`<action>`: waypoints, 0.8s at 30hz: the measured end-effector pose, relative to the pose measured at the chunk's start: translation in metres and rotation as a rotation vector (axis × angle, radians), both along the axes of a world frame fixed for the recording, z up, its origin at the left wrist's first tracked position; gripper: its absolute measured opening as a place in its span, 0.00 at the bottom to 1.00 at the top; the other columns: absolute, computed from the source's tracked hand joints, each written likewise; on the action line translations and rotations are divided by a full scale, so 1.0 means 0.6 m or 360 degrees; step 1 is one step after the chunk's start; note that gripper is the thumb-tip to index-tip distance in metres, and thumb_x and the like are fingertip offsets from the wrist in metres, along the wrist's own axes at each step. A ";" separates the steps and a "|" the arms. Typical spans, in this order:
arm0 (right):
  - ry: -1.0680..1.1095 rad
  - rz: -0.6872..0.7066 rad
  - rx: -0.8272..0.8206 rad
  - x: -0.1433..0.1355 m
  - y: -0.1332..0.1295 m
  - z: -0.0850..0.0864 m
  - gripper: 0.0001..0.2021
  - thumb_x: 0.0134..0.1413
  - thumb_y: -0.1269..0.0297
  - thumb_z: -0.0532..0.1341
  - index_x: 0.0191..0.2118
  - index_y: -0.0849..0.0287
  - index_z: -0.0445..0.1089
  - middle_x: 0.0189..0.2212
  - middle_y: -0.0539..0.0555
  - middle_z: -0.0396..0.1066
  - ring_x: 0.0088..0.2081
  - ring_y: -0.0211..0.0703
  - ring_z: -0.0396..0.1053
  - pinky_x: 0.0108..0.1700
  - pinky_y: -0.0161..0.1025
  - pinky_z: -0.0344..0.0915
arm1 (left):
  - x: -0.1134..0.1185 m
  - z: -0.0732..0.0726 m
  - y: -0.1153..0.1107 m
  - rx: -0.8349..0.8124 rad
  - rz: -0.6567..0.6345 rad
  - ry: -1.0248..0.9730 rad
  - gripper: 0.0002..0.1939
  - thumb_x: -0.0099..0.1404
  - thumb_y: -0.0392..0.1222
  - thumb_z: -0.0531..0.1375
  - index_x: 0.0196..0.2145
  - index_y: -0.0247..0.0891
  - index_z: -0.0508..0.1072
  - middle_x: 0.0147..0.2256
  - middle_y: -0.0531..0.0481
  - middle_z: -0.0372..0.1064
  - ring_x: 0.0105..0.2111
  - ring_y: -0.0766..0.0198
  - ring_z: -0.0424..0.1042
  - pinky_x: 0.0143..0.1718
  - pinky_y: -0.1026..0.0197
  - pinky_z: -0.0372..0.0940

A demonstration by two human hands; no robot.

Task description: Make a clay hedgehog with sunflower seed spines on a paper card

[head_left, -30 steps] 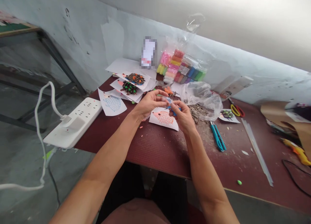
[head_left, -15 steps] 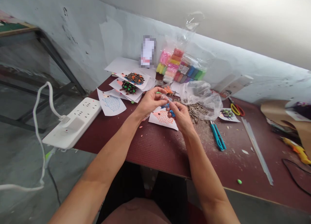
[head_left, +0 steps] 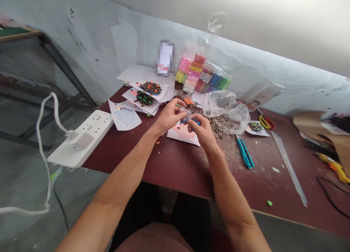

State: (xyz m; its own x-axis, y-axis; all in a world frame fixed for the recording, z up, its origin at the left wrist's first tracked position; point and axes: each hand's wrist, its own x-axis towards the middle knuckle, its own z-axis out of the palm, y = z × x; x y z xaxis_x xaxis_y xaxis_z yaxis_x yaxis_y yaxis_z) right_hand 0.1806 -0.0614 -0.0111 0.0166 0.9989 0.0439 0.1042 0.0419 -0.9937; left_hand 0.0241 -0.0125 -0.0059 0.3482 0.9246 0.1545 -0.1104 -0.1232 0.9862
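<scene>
Above the table's middle, my left hand point(head_left: 170, 117) pinches a small clear plastic wrapper point(head_left: 187, 114) between thumb and fingers. Close against it, my right hand point(head_left: 203, 131) has its fingers closed on a lump of blue modelling clay point(head_left: 195, 121), partly hidden by the fingers. Some blue also shows at the wrapper. Beneath both hands lies a white card with an orange hedgehog drawing point(head_left: 186, 134), its top covered by the hands. Striped sunflower seeds point(head_left: 218, 127) are heaped just right of the card. Behind the fingers sit bits of orange clay point(head_left: 188, 100).
Seed-covered hedgehog cards point(head_left: 149, 88) and a blue hedgehog drawing point(head_left: 125, 115) lie left, near a power strip point(head_left: 82, 135). Packs of coloured clay point(head_left: 202, 75) lean on the wall. To the right are a plastic bag point(head_left: 232, 111), teal cutter point(head_left: 244, 152), scissors point(head_left: 266, 121) and glue gun point(head_left: 335, 167).
My right hand's fingers have shifted slightly up and in towards the wrapper, bringing the blue clay closer to it. The left hand stays nearly in place.
</scene>
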 end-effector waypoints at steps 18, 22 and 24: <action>-0.0823 -0.0406 0.0383 -0.016 -0.008 -0.011 0.08 0.54 0.60 0.61 0.27 0.54 0.68 0.21 0.48 0.66 0.25 0.38 0.58 0.31 0.37 0.55 | 0.002 0.001 -0.007 0.0290 0.0146 0.0336 0.13 0.60 0.32 0.63 0.42 0.40 0.68 0.25 0.59 0.66 0.25 0.67 0.66 0.31 0.63 0.59; -0.1123 -0.0527 0.0389 -0.015 -0.006 -0.014 0.09 0.51 0.61 0.61 0.23 0.53 0.64 0.19 0.48 0.63 0.23 0.39 0.56 0.30 0.37 0.52 | 0.008 -0.007 -0.005 0.0266 0.0123 0.0314 0.16 0.57 0.31 0.64 0.42 0.40 0.68 0.25 0.59 0.68 0.25 0.67 0.68 0.31 0.63 0.59; -0.1169 -0.0545 0.0395 -0.014 -0.007 -0.013 0.08 0.50 0.62 0.60 0.23 0.52 0.63 0.18 0.48 0.62 0.23 0.40 0.55 0.30 0.38 0.51 | 0.011 -0.011 -0.003 0.0231 0.0126 0.0278 0.16 0.57 0.32 0.64 0.42 0.40 0.67 0.24 0.59 0.69 0.25 0.67 0.69 0.30 0.63 0.60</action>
